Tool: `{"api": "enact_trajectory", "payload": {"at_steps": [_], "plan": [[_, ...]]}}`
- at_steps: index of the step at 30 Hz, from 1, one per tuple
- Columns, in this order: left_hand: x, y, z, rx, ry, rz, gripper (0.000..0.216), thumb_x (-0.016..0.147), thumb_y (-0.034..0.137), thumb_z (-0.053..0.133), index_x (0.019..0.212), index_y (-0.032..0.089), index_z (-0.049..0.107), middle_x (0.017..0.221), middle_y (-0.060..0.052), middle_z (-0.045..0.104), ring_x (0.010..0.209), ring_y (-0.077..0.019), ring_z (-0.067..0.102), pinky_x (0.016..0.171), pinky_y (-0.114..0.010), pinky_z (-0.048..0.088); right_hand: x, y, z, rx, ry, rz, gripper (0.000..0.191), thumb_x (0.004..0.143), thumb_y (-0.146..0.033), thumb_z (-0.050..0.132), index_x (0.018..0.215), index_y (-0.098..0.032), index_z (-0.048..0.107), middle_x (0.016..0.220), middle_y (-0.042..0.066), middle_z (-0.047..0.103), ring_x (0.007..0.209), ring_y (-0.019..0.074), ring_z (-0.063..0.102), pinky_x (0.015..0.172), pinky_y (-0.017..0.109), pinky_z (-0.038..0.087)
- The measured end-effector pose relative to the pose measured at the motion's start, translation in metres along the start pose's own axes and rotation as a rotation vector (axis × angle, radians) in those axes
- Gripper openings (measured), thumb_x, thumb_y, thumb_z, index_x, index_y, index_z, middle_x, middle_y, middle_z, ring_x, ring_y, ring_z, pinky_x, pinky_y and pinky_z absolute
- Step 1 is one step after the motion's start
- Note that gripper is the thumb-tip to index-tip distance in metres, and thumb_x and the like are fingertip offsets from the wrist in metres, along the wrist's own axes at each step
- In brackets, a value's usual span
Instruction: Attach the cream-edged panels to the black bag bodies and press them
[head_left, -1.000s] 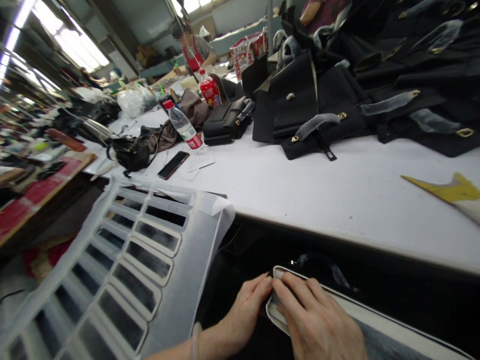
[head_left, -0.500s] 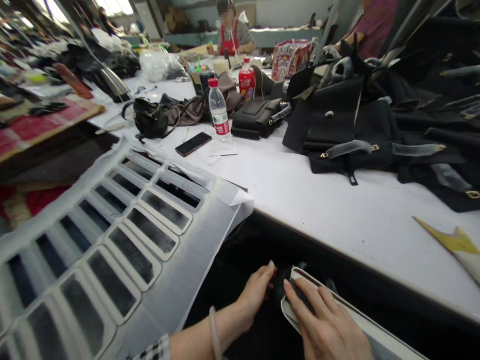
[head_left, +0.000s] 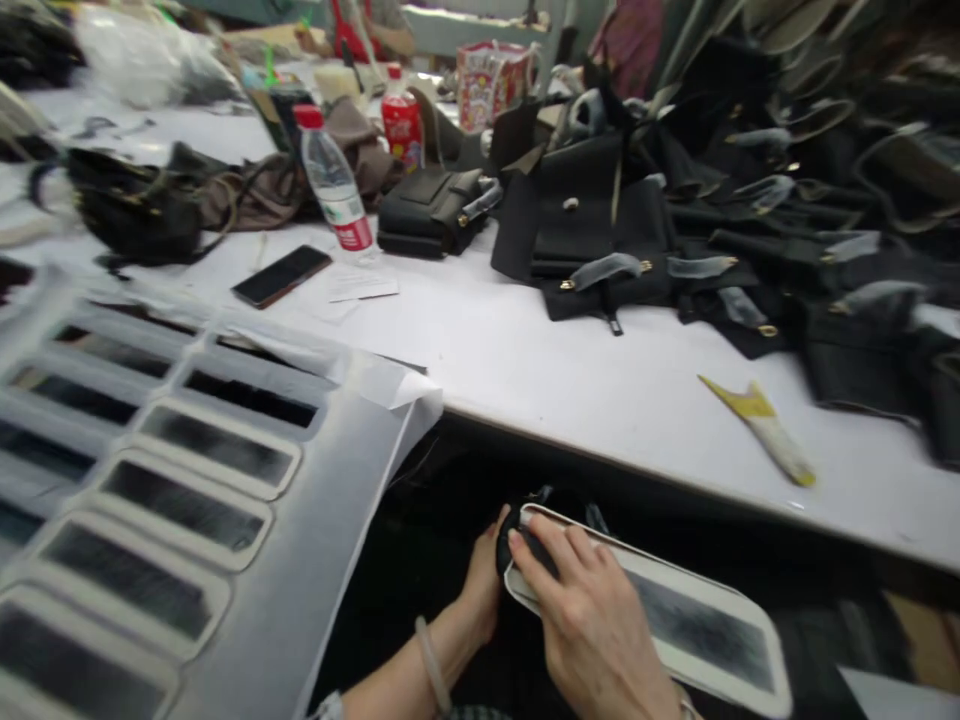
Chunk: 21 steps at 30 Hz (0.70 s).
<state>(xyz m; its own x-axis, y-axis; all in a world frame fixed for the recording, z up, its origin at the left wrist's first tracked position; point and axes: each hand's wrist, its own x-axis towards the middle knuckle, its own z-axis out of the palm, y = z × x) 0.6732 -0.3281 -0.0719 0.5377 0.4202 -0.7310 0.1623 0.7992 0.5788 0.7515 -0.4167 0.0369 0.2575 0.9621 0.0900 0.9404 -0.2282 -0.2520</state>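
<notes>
Below the table's front edge, both my hands meet at the left end of a long white-rimmed panel with a dark fuzzy centre (head_left: 697, 625). My right hand (head_left: 589, 625) lies on top of that end, fingers pressed down on the panel. My left hand (head_left: 484, 580) curls under and around the same end, against a dark rounded piece (head_left: 514, 530) that I cannot make out clearly. A thin bangle rings my left wrist.
A white sheet with several dark cut-out panels (head_left: 187, 500) drapes over the table edge at left. On the white table (head_left: 570, 390) lie a phone (head_left: 281, 276), a water bottle (head_left: 332, 185), a yellow-tipped scrap (head_left: 757, 420) and a heap of black bags (head_left: 675, 220). Another person works far behind.
The view has swung right and downward, showing more of the panel's length. My left hand has closed in under the panel's end and my right hand stays pressed on it.
</notes>
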Motion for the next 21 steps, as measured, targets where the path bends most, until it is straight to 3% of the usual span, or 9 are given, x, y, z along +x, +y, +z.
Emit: {"api": "enact_trajectory", "payload": {"at_steps": [4,7,10,12,14,16,17,18,21], "plan": [[0.012,0.028,-0.027,0.228,0.036,0.141,0.062,0.080,0.061,0.062,0.120,0.014,0.056,0.119,-0.012,0.062,0.112,-0.0264,0.056,0.097,-0.036,0.042,-0.003,-0.010,-0.006,0.208,0.044,0.177,0.043,0.087,-0.013,0.049,0.125,-0.029,0.059,0.134,0.003,0.056,0.112,0.0248,0.052,0.088,0.043,0.046],[0.005,0.069,-0.026,0.516,-0.005,0.505,0.046,0.087,0.052,0.058,0.121,0.020,0.058,0.127,-0.007,0.058,0.115,-0.0228,0.054,0.101,-0.034,0.039,-0.009,-0.010,-0.011,0.471,0.249,0.261,0.031,0.088,-0.012,0.050,0.111,-0.027,0.066,0.131,0.004,0.056,0.114,0.0215,0.054,0.094,0.040,0.047],[-0.022,0.108,0.008,0.836,-0.203,0.885,0.024,0.091,0.037,0.058,0.109,0.023,0.066,0.121,-0.006,0.060,0.114,-0.0211,0.055,0.099,-0.032,0.042,-0.032,-0.001,-0.019,0.650,0.542,0.334,0.027,0.089,-0.009,0.051,0.105,-0.023,0.067,0.122,0.006,0.059,0.108,0.0157,0.059,0.093,0.029,0.050],[-0.042,0.119,0.044,1.040,-0.470,1.005,0.020,0.094,0.028,0.052,0.105,0.024,0.068,0.121,-0.006,0.061,0.113,-0.0200,0.057,0.097,-0.031,0.045,-0.061,0.015,-0.022,0.610,0.756,0.444,0.023,0.090,-0.011,0.054,0.104,-0.023,0.068,0.113,0.005,0.063,0.103,0.0148,0.062,0.091,0.025,0.050],[-0.057,0.118,0.081,1.230,-0.805,1.062,0.026,0.095,0.020,0.047,0.112,0.024,0.066,0.124,-0.006,0.061,0.112,-0.0187,0.057,0.096,-0.030,0.047,-0.096,0.039,-0.017,0.544,0.977,0.699,0.016,0.089,-0.020,0.060,0.102,-0.023,0.069,0.109,0.005,0.065,0.102,0.0171,0.062,0.093,0.028,0.049],[-0.064,0.105,0.113,1.412,-1.089,1.098,0.037,0.092,0.011,0.044,0.124,0.024,0.059,0.131,-0.005,0.058,0.115,-0.0182,0.056,0.100,-0.030,0.045,-0.129,0.067,-0.001,0.607,1.123,1.078,0.024,0.087,-0.038,0.064,0.103,-0.020,0.069,0.108,0.007,0.067,0.096,0.0196,0.065,0.091,0.032,0.051],[-0.065,0.097,0.126,1.495,-1.189,1.113,0.043,0.091,0.008,0.043,0.129,0.024,0.055,0.135,-0.005,0.056,0.118,-0.0183,0.055,0.103,-0.031,0.043,-0.141,0.081,0.010,0.714,1.102,1.226,0.035,0.086,-0.047,0.063,0.105,-0.018,0.068,0.105,0.009,0.069,0.094,0.0209,0.066,0.087,0.034,0.053],[-0.065,0.088,0.136,1.572,-1.256,1.120,0.046,0.090,0.007,0.042,0.133,0.023,0.051,0.138,-0.005,0.054,0.120,-0.0186,0.053,0.105,-0.032,0.042,-0.149,0.092,0.023,0.787,1.053,1.263,0.043,0.085,-0.053,0.061,0.103,-0.015,0.069,0.099,0.012,0.070,0.087,0.0233,0.068,0.078,0.037,0.056],[-0.059,0.066,0.151,1.741,-1.313,1.130,0.046,0.090,0.011,0.045,0.136,0.020,0.046,0.142,-0.007,0.051,0.125,-0.0217,0.050,0.106,-0.036,0.041,-0.149,0.112,0.064,0.921,0.890,1.160,0.054,0.090,-0.058,0.050,0.085,-0.009,0.074,0.080,0.015,0.072,0.070,0.0255,0.070,0.061,0.037,0.058]]}}
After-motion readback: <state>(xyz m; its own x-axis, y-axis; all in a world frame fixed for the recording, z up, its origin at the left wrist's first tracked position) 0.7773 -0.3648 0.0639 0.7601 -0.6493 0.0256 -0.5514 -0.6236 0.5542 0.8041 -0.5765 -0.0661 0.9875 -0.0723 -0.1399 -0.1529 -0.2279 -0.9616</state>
